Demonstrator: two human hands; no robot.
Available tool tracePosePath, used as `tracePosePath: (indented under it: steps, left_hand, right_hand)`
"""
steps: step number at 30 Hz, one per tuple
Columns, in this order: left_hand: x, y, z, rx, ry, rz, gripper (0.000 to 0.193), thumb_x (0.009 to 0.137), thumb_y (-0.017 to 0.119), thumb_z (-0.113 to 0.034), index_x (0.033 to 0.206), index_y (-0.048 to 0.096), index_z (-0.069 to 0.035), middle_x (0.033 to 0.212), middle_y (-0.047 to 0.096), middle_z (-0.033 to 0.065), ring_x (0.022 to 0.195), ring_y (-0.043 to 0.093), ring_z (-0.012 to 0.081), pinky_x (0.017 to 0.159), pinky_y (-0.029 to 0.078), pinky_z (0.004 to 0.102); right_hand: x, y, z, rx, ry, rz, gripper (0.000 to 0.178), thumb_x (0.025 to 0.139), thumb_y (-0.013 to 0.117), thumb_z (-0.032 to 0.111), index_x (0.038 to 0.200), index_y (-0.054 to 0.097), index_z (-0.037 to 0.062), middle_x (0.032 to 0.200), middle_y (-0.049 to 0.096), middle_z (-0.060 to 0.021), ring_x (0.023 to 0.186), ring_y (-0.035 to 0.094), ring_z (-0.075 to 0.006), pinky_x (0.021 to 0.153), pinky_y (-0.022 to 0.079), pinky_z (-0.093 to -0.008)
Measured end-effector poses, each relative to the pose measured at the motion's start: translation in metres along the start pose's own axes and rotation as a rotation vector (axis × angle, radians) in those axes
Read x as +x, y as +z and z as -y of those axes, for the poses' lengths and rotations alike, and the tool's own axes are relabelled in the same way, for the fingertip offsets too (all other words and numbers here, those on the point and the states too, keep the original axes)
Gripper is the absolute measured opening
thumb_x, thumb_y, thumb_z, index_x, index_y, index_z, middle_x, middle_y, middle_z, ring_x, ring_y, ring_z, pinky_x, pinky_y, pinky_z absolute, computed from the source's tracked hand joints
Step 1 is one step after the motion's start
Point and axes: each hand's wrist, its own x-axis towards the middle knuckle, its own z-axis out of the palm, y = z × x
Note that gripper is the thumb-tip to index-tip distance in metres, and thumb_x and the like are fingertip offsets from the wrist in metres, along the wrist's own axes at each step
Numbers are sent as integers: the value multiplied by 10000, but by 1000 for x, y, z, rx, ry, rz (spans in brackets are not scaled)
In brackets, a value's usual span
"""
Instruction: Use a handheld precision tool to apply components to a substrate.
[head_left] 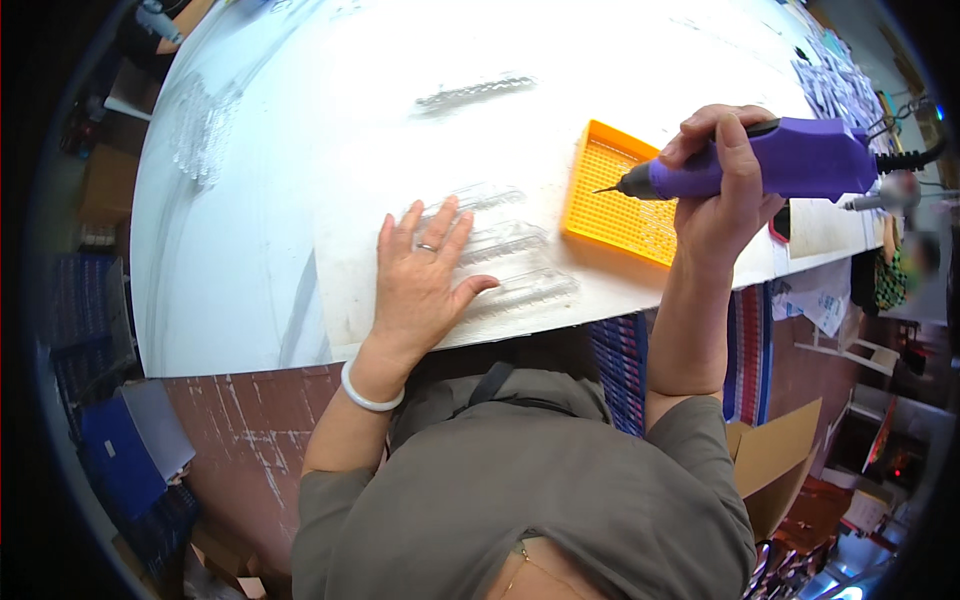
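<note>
My right hand (728, 195) is wrapped round a purple electric screwdriver (815, 160), held above the table at the right. Its thin dark bit points left, over a yellow-orange perforated plastic basket (618, 248) that appears to hold tiny pieces too small to name. Fingers spread, my left hand (415, 290) lies flat on the white table (350, 120). Beside its fingers and thumb are several clear plastic strips (505, 243), side by side; glare blurs their shape. Farther off lies a strip-like piece with a row of teeth or holes (475, 93).
A pile of clear pieces (200, 130) lies at the table's left. Many small pale pieces (835, 80) cover the far right corner. The screwdriver's black cord (905, 160) runs off right. Below the table edge stand an open cardboard box (785, 460) and blue woven material (620, 365).
</note>
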Motion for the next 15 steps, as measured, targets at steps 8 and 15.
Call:
tracePosePath:
  steps: [8,15]
  left_hand:
    - [3,-5,-2,-53,-6,-51,707,750,682,-564,1223,611,-43,1341,535,134,1245,445,411,1062,292,589]
    - [0,-3,-3,-68,-33,-43,738,732,710,-545,1265,575,-54,1376,505,136,1268,431,425,1068,310,570]
  right_hand:
    - [-10,68,-46,2,83,116,29,874,597,24,893,608,5,762,678,-130,574,676,-177,563,574,-278]
    - [-14,84,-58,-28,134,129,45,869,613,24,903,612,-7,749,673,-116,570,674,-175,563,566,-282]
